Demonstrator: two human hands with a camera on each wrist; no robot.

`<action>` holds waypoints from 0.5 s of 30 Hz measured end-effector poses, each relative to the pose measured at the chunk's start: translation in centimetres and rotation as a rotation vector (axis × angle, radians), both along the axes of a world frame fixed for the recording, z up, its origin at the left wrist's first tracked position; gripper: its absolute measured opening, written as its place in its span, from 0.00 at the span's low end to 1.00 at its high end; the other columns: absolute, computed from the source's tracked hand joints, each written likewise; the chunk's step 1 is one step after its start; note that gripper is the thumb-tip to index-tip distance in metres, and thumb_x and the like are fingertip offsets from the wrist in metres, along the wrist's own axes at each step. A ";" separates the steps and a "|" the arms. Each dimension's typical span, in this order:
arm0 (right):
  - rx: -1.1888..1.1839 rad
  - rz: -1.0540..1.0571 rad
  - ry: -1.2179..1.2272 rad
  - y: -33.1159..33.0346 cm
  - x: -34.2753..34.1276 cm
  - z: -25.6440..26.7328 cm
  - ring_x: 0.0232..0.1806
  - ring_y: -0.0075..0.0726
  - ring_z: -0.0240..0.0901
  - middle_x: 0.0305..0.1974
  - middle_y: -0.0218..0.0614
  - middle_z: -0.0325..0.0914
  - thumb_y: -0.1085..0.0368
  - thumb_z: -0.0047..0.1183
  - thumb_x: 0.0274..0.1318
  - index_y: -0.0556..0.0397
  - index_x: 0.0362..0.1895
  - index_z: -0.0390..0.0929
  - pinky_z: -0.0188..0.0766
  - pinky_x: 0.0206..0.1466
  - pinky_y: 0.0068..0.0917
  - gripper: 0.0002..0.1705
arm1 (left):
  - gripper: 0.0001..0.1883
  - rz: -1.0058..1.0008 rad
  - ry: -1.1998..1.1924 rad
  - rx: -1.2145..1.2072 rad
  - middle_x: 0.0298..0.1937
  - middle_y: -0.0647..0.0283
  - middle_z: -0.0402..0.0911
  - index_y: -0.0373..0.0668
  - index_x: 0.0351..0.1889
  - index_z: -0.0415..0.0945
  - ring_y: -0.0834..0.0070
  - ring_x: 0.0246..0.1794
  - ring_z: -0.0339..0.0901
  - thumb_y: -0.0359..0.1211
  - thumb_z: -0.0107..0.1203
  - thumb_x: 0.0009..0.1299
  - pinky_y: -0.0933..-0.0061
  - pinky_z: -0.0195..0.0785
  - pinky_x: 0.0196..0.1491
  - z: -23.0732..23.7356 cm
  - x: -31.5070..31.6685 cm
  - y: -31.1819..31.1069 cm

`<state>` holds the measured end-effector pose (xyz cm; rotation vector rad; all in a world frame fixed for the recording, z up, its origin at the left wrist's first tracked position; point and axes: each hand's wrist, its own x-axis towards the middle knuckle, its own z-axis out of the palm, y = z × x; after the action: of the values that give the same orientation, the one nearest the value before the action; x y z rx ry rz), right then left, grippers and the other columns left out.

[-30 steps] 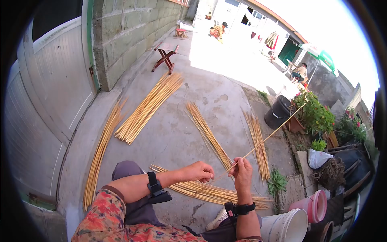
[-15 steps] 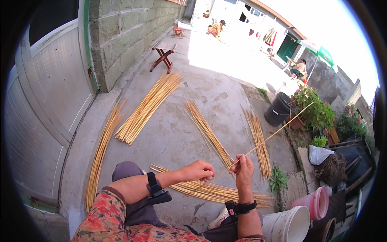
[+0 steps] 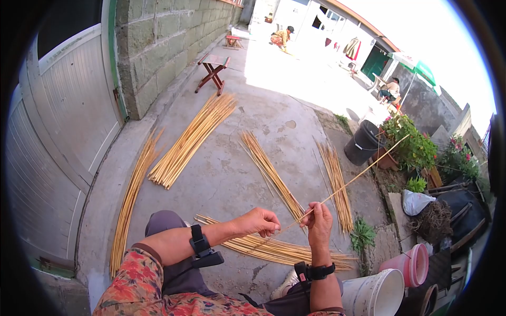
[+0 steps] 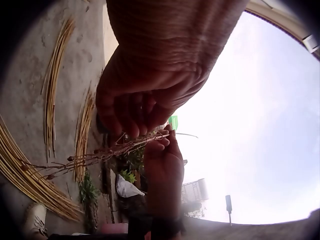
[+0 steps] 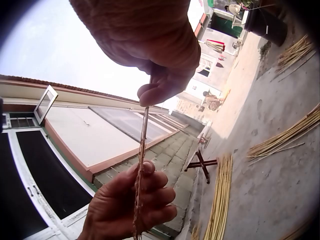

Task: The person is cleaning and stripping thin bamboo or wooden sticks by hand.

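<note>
Stalk [image 3: 363, 170], long, thin and straw-coloured, is held above grey concrete ground [image 3: 226, 168] in an outdoor yard, slanting from between the two hands toward the upper right. Farthest left stands a pale panelled door [image 3: 79, 105], then a block wall [image 3: 163, 47]. On the concrete beside them lie a narrow bundle [image 3: 128, 210] and a wide bundle [image 3: 192, 142] of similar stems, with a folding stool [image 3: 212, 72] beyond. Left grip [image 3: 255, 222] has its fingers curled right at the branched end; whether it pinches that end, I cannot tell. Beneath the hands lies a curved bundle [image 3: 295, 254], past it a slanting bundle [image 3: 274, 176], and far back a crouching person [image 3: 283, 38] in sunlight. Right grip [image 3: 319, 224] is closed, thumb and fingers pinching the stalk. Farther right come another bundle [image 3: 342, 208], a black bucket [image 3: 363, 142], a white bucket [image 3: 363, 295], a pink bucket [image 3: 395, 263] and leafy plants [image 3: 414, 150]. Against half a second earlier, hardly anything differs: hands, stalk and bundles keep their arrangement. Since a second ago, the far tip has shifted slightly rightward.
</note>
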<state>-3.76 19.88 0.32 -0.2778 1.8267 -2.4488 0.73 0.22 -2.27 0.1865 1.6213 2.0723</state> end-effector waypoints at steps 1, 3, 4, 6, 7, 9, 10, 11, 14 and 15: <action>0.000 0.000 0.001 0.0 0.0 0.0 0.15 0.22 0.65 0.23 0.32 0.69 0.59 0.38 0.61 0.58 0.35 0.68 0.67 0.16 0.20 0.14 | 0.08 0.001 0.000 -0.005 0.24 0.69 0.74 0.37 0.33 0.75 0.84 0.25 0.71 0.33 0.54 0.61 0.84 0.64 0.30 -0.1 0.0 0.0; 0.002 0.002 0.009 0.0 0.1 0.1 0.15 0.21 0.65 0.23 0.32 0.70 0.59 0.38 0.61 0.58 0.34 0.69 0.67 0.16 0.18 0.14 | 0.08 -0.006 0.028 -0.019 0.23 0.69 0.74 0.37 0.33 0.75 0.84 0.25 0.70 0.33 0.53 0.62 0.84 0.64 0.30 -0.3 -0.1 -0.1; 0.002 0.002 0.011 0.1 0.2 0.0 0.15 0.21 0.65 0.23 0.32 0.70 0.59 0.38 0.61 0.58 0.34 0.69 0.67 0.16 0.18 0.14 | 0.08 -0.012 0.054 -0.032 0.23 0.70 0.74 0.37 0.33 0.75 0.85 0.25 0.70 0.33 0.53 0.62 0.84 0.64 0.29 -0.4 -0.1 -0.1; 0.001 0.013 0.005 0.1 0.1 0.0 0.15 0.23 0.65 0.23 0.32 0.69 0.59 0.39 0.61 0.58 0.34 0.68 0.67 0.16 0.20 0.14 | 0.08 -0.035 0.095 -0.067 0.23 0.70 0.74 0.38 0.33 0.76 0.85 0.25 0.70 0.34 0.53 0.62 0.84 0.64 0.29 -0.4 -0.2 -0.2; 0.001 0.013 0.007 0.1 0.2 0.0 0.15 0.23 0.65 0.23 0.32 0.69 0.59 0.39 0.61 0.58 0.34 0.68 0.67 0.16 0.20 0.14 | 0.09 -0.058 0.133 -0.101 0.23 0.70 0.74 0.38 0.33 0.76 0.85 0.25 0.70 0.34 0.52 0.63 0.84 0.64 0.30 -0.4 -0.2 -0.3; 0.014 0.009 0.007 0.1 0.2 0.0 0.15 0.21 0.65 0.23 0.32 0.70 0.59 0.38 0.61 0.58 0.34 0.69 0.67 0.16 0.19 0.14 | 0.09 -0.075 0.151 -0.100 0.23 0.70 0.74 0.38 0.33 0.76 0.85 0.25 0.69 0.35 0.52 0.63 0.84 0.64 0.30 -0.3 -0.1 -0.2; 0.014 0.010 0.008 0.1 0.1 0.0 0.15 0.21 0.65 0.23 0.32 0.70 0.59 0.38 0.61 0.58 0.34 0.69 0.67 0.16 0.19 0.14 | 0.09 -0.091 0.166 -0.099 0.24 0.70 0.74 0.39 0.33 0.76 0.85 0.25 0.69 0.35 0.52 0.63 0.84 0.64 0.30 -0.2 0.0 -0.1; 0.016 0.009 0.009 0.1 0.1 0.0 0.15 0.21 0.65 0.23 0.32 0.70 0.59 0.38 0.61 0.58 0.34 0.69 0.67 0.16 0.19 0.14 | 0.09 -0.091 0.167 -0.099 0.24 0.70 0.74 0.39 0.33 0.76 0.85 0.25 0.69 0.35 0.52 0.63 0.84 0.64 0.30 -0.2 -0.1 -0.1; 0.017 0.004 0.007 0.0 0.1 0.0 0.15 0.21 0.65 0.23 0.32 0.70 0.59 0.38 0.61 0.57 0.34 0.69 0.67 0.16 0.19 0.14 | 0.09 -0.090 0.139 -0.119 0.24 0.70 0.74 0.39 0.34 0.76 0.85 0.25 0.69 0.35 0.52 0.63 0.84 0.64 0.30 -0.3 -0.2 -0.2; 0.016 0.000 0.002 0.0 0.1 0.0 0.15 0.21 0.65 0.23 0.32 0.70 0.59 0.38 0.61 0.57 0.34 0.69 0.67 0.16 0.19 0.14 | 0.09 -0.074 0.113 -0.098 0.24 0.70 0.74 0.38 0.34 0.76 0.85 0.25 0.70 0.35 0.52 0.63 0.84 0.64 0.30 -0.5 -0.3 -0.2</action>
<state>-3.61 19.91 0.35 -0.2799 1.8465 -2.4332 0.44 0.01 -2.75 0.3302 1.7513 1.9536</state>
